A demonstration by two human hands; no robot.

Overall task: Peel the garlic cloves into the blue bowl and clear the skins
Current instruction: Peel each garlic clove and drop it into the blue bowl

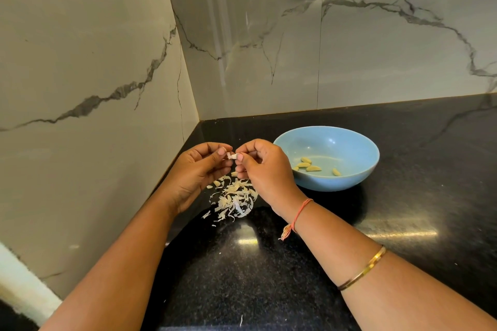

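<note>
A black, speckled, polished stone counter runs into a corner of white, grey-veined marble-look wall panels. On it stands a glossy pale-blue round bowl, with a few peeled yellowish garlic cloves lying on its floor. Just left of the bowl and raised off the counter, your left hand and right hand meet fingertip to fingertip. Each pinches one end of a small, pale, partly skinned garlic clove, with the other fingers curled in. Beneath them, on the counter near the bowl's left side, lies a loose heap of papery off-white garlic skins.

Expect the clove to be light and firm, and probably a little slick once bare, so grip its thicker body and strip the skin from the tip. The skins look feather-light and brittle. A careless sweep would likely scatter them, so gather them with a cupped hand, drawing away from the bowl.
</note>
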